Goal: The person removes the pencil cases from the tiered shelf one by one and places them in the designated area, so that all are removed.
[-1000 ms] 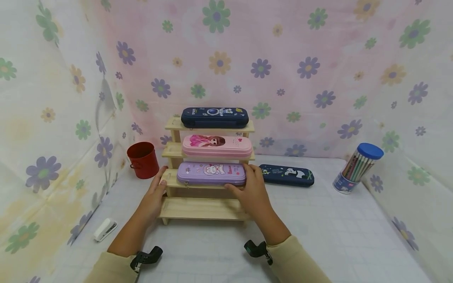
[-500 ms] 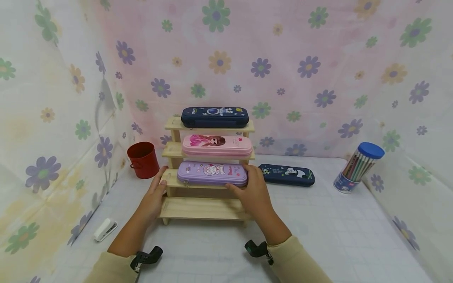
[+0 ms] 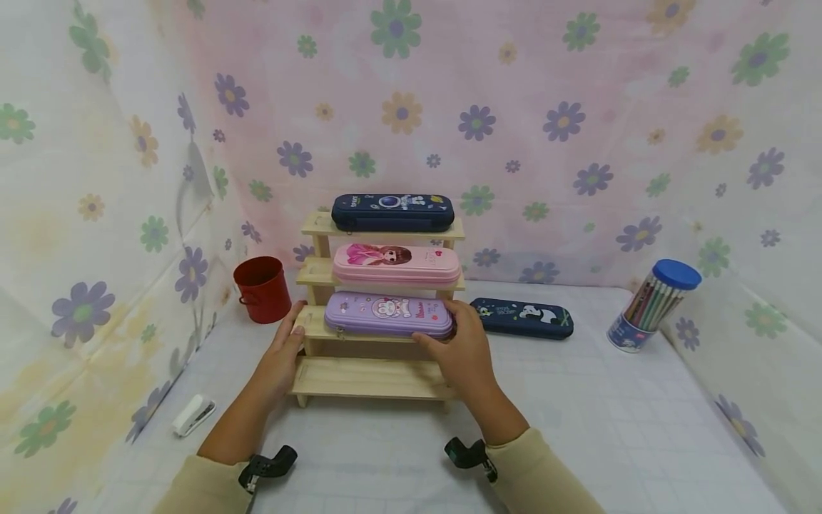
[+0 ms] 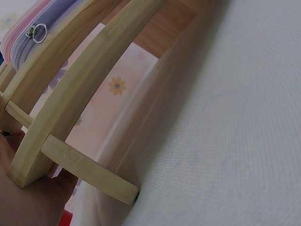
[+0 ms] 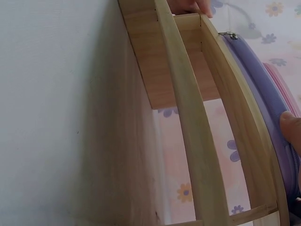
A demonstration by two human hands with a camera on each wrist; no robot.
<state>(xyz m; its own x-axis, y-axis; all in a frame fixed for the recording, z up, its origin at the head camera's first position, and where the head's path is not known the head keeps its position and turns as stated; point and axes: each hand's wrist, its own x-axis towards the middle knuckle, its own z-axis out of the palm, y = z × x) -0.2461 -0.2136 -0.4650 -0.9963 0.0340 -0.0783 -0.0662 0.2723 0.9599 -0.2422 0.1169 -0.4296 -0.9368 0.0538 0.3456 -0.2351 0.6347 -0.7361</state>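
purple case (image 3: 388,315) between right fingers (image 3: 449,308)

Purple pencil case (image 3: 388,315): long, flat, rounded at the corners, with a cartoon print on its top face and a zip along its front edge. The zip's metal ring pull (image 4: 36,32) sits at the case's left end. It lies flat and lengthwise on the second step from the bottom of a stepped wooden rack (image 3: 369,378), roughly centred on that step, its long side parallel to the step's front edge. Zip appears closed.
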